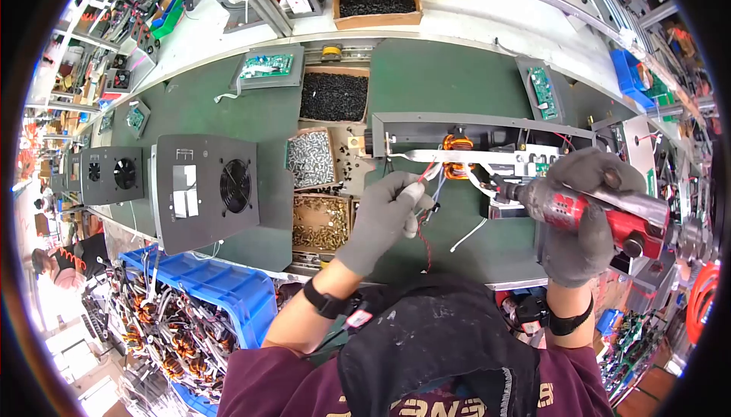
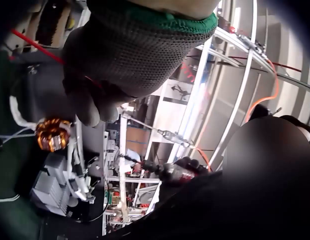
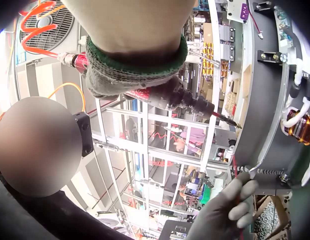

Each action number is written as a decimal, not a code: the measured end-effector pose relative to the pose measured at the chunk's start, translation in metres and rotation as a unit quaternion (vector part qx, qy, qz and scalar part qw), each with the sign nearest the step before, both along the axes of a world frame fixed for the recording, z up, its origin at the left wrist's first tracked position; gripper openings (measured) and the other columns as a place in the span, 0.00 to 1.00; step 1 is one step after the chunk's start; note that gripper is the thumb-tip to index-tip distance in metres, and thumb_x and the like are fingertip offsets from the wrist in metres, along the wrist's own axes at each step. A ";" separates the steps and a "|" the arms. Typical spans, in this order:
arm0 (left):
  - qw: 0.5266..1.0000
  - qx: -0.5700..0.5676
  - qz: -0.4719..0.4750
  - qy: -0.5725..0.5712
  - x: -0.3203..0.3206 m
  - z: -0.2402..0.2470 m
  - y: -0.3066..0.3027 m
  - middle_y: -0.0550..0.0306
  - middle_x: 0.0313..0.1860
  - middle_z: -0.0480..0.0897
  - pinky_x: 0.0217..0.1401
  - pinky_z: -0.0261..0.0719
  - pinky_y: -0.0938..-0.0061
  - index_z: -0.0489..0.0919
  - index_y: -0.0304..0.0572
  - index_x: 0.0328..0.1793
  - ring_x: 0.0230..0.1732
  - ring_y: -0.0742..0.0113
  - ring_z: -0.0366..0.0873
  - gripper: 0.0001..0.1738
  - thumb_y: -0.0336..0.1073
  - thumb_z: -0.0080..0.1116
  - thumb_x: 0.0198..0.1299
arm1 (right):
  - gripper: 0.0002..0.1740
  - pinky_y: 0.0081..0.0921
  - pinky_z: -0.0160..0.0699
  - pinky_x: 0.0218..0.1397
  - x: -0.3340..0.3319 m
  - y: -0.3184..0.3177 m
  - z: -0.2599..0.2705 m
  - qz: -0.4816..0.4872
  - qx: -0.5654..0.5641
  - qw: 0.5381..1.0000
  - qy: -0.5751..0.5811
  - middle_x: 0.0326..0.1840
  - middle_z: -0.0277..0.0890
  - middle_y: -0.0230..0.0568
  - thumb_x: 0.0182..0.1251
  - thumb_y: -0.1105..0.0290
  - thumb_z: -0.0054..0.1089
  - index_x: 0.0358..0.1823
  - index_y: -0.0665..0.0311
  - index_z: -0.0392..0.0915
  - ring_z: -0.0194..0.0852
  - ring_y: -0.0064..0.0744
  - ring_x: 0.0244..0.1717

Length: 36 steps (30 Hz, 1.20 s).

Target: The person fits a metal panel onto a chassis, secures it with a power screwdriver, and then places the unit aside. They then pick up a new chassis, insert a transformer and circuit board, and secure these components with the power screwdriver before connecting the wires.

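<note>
My gloved left hand (image 1: 384,215) pinches a thin red wire (image 2: 37,46) at the near side of an open grey metal chassis (image 1: 487,121). In my gloved right hand (image 1: 592,234) is a red pneumatic screwdriver (image 1: 567,210), gripped round its body. Its dark bit (image 3: 226,119) points left toward the chassis, close to a white cable in the head view. Copper-wound toroid coils (image 1: 457,143) sit inside the chassis among white sleeved cables (image 3: 297,117). A finned metal heat sink (image 2: 50,187) shows in the left wrist view. Twisted red leads (image 1: 426,248) hang below my left fingers.
Left of the chassis stand boxes of silver screws (image 1: 310,160), brass fasteners (image 1: 320,223) and black screws (image 1: 333,96). A grey fan housing (image 1: 205,192) stands further left. A blue crate (image 1: 259,307) of coils is near my left arm. Circuit boards (image 1: 266,67) lie beyond.
</note>
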<state>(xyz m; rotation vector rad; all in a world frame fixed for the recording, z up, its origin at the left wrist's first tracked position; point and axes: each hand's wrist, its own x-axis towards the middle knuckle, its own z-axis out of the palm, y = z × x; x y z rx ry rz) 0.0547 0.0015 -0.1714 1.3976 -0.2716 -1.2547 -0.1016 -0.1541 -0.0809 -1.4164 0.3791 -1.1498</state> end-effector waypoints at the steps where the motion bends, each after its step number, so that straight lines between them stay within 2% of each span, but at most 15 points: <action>1: 1.000 0.017 0.018 -0.018 -0.005 -0.005 -0.004 0.53 0.32 0.84 0.21 0.73 0.82 0.77 0.31 0.50 0.17 0.77 0.73 0.13 0.34 0.51 0.68 | 0.29 0.44 0.80 0.49 0.000 0.001 -0.004 -0.006 0.027 1.000 0.011 0.44 0.74 0.49 0.55 0.65 0.68 0.55 0.62 0.64 0.78 0.44 0.42; 3: 0.998 0.038 0.049 -0.029 -0.009 -0.006 -0.007 0.53 0.30 0.83 0.19 0.73 0.82 0.78 0.31 0.48 0.16 0.78 0.72 0.13 0.36 0.52 0.67 | 0.30 0.41 0.80 0.51 0.008 0.001 -0.006 0.010 0.051 0.998 0.029 0.45 0.74 0.47 0.55 0.62 0.70 0.55 0.63 0.64 0.78 0.39 0.44; 6: 0.997 0.028 0.075 0.003 -0.012 -0.015 -0.001 0.54 0.29 0.83 0.19 0.73 0.82 0.78 0.32 0.47 0.17 0.78 0.73 0.13 0.36 0.52 0.67 | 0.30 0.39 0.79 0.51 0.028 0.000 -0.007 0.056 0.042 0.997 0.022 0.45 0.74 0.46 0.55 0.63 0.69 0.55 0.63 0.64 0.78 0.40 0.45; 7: 0.996 0.030 0.079 0.005 -0.012 -0.019 0.001 0.54 0.29 0.83 0.19 0.73 0.82 0.78 0.32 0.47 0.17 0.78 0.73 0.13 0.36 0.52 0.67 | 0.26 0.38 0.79 0.51 0.037 -0.002 -0.011 0.066 0.018 0.998 0.006 0.43 0.75 0.47 0.57 0.67 0.66 0.54 0.65 0.64 0.78 0.40 0.44; 10: 0.993 0.040 0.103 0.040 -0.011 -0.026 0.007 0.54 0.28 0.83 0.19 0.73 0.82 0.79 0.32 0.46 0.18 0.78 0.73 0.13 0.36 0.52 0.67 | 0.23 0.37 0.80 0.50 0.056 -0.002 -0.024 0.062 0.007 0.998 0.019 0.42 0.77 0.48 0.57 0.72 0.61 0.54 0.67 0.64 0.79 0.39 0.43; 11: 0.992 0.038 0.112 0.052 -0.011 -0.028 0.008 0.54 0.28 0.83 0.20 0.73 0.82 0.79 0.32 0.46 0.18 0.78 0.73 0.12 0.35 0.52 0.66 | 0.22 0.36 0.81 0.50 0.066 0.001 -0.025 0.091 0.043 0.995 -0.017 0.42 0.78 0.49 0.57 0.77 0.56 0.54 0.69 0.65 0.80 0.37 0.43; 16: 0.989 0.028 0.128 0.067 -0.009 -0.038 0.013 0.54 0.27 0.83 0.20 0.73 0.81 0.79 0.32 0.45 0.17 0.78 0.73 0.12 0.35 0.52 0.66 | 0.21 0.35 0.81 0.50 0.088 0.003 -0.042 0.100 0.059 0.993 0.009 0.43 0.79 0.49 0.58 0.82 0.54 0.54 0.68 0.66 0.81 0.36 0.43; 19: 0.989 0.026 0.126 0.079 -0.006 -0.042 0.016 0.54 0.27 0.83 0.20 0.73 0.82 0.79 0.31 0.44 0.18 0.78 0.73 0.13 0.36 0.52 0.66 | 0.20 0.33 0.82 0.46 0.098 0.009 -0.045 0.095 0.059 0.994 0.020 0.43 0.79 0.50 0.57 0.83 0.56 0.53 0.67 0.66 0.80 0.34 0.40; 21: 0.990 0.020 0.121 0.075 -0.006 -0.042 0.016 0.54 0.27 0.83 0.20 0.73 0.82 0.78 0.30 0.45 0.18 0.78 0.73 0.13 0.36 0.51 0.66 | 0.21 0.31 0.81 0.39 0.102 0.010 -0.045 0.151 0.108 0.982 -0.021 0.43 0.79 0.50 0.56 0.86 0.55 0.52 0.66 0.67 0.79 0.32 0.36; 22: 0.990 0.020 0.121 0.076 -0.005 -0.042 0.016 0.54 0.27 0.83 0.20 0.73 0.82 0.78 0.30 0.45 0.18 0.78 0.73 0.13 0.36 0.51 0.66 | 0.21 0.31 0.81 0.39 0.104 0.009 -0.045 0.151 0.108 0.982 -0.020 0.43 0.79 0.50 0.56 0.86 0.55 0.52 0.66 0.67 0.79 0.32 0.36; 24: 0.988 0.022 0.129 0.081 -0.004 -0.042 0.017 0.55 0.27 0.83 0.20 0.73 0.82 0.79 0.31 0.44 0.18 0.78 0.73 0.13 0.36 0.51 0.66 | 0.21 0.29 0.79 0.34 0.107 0.007 -0.048 0.168 0.089 0.982 -0.017 0.43 0.79 0.49 0.56 0.87 0.54 0.52 0.65 0.67 0.77 0.30 0.33; 31: 0.990 0.014 0.112 0.085 0.000 -0.039 0.020 0.56 0.26 0.82 0.21 0.73 0.82 0.79 0.31 0.43 0.18 0.78 0.72 0.12 0.36 0.52 0.66 | 0.21 0.29 0.81 0.37 0.108 0.018 -0.042 0.115 0.063 0.989 0.062 0.43 0.79 0.48 0.55 0.87 0.55 0.50 0.66 0.67 0.78 0.29 0.35; 34: 0.991 0.018 0.104 0.082 -0.002 -0.038 0.020 0.56 0.26 0.82 0.21 0.73 0.82 0.79 0.32 0.43 0.18 0.78 0.72 0.13 0.36 0.52 0.67 | 0.21 0.27 0.82 0.39 0.108 0.020 -0.044 0.120 0.024 0.990 0.077 0.43 0.79 0.47 0.54 0.87 0.57 0.49 0.66 0.68 0.79 0.28 0.37; 36: 0.990 0.016 0.110 0.086 -0.002 -0.037 0.018 0.56 0.26 0.82 0.21 0.73 0.82 0.79 0.32 0.42 0.18 0.78 0.73 0.13 0.36 0.51 0.67 | 0.21 0.24 0.80 0.39 0.112 0.019 -0.047 0.107 -0.066 0.989 0.082 0.41 0.79 0.44 0.53 0.87 0.58 0.49 0.66 0.68 0.78 0.25 0.36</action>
